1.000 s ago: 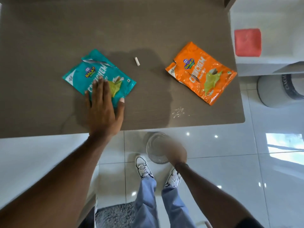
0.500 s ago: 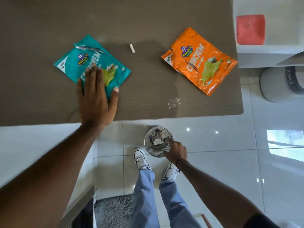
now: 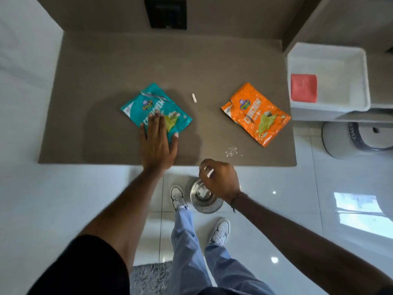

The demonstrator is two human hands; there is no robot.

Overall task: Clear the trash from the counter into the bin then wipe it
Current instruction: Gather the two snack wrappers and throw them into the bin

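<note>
A teal snack packet (image 3: 148, 103) lies on the brown counter (image 3: 102, 81), and my left hand (image 3: 157, 143) rests flat on its near corner with fingers straight. An orange snack packet (image 3: 255, 116) lies to the right. A small white stub (image 3: 194, 97) sits between them, and pale crumbs (image 3: 232, 151) lie near the front edge. My right hand (image 3: 220, 180) hovers with curled fingers just off the counter's front edge, above a round metal bin (image 3: 209, 204) on the floor that holds white scraps. A pale sliver shows at its fingers; I cannot tell whether it is a scrap.
A white tray (image 3: 340, 60) with a red cloth (image 3: 303, 87) stands right of the counter. A round grey container (image 3: 340, 139) is on the floor below it. A dark panel (image 3: 165, 12) is set in the back wall. My feet flank the bin, with a grey rug (image 3: 148, 277) behind.
My right hand has risen from the bin on the floor to the counter's front edge. The left hand stays flat on the teal packet. The view has pulled back.
</note>
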